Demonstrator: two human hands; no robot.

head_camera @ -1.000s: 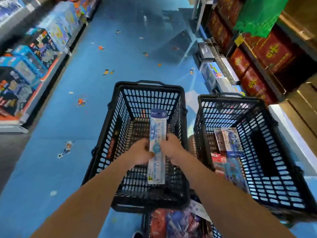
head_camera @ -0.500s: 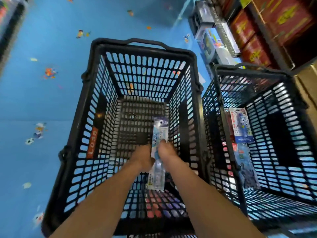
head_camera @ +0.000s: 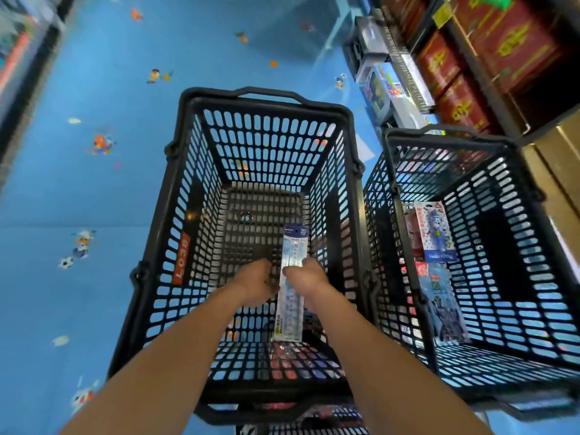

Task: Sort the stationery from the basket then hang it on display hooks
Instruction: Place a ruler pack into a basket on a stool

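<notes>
A long packaged ruler (head_camera: pixel 291 296), pale blue with a dark header marked 20, is held lengthwise inside the black plastic basket (head_camera: pixel 191 221) in the middle. My left hand (head_camera: pixel 255 282) grips its left edge and my right hand (head_camera: pixel 309 276) grips its right edge, both low inside the basket. The basket's floor shows bare mesh beyond the ruler. A second black basket (head_camera: pixel 533 277) at the right holds several packaged stationery items (head_camera: pixel 434 237) leaning on its left wall.
Blue floor (head_camera: pixel 94 189) with cartoon stickers lies left and beyond. Shelves with red boxes (head_camera: pixel 508 42) and small packaged goods (head_camera: pixel 381 86) line the right. A shelf edge runs along the far left. More packaged goods show beneath the middle basket.
Both hands have lowered the ruler from above the basket's rim down into the basket. My view has tilted further down over the baskets.
</notes>
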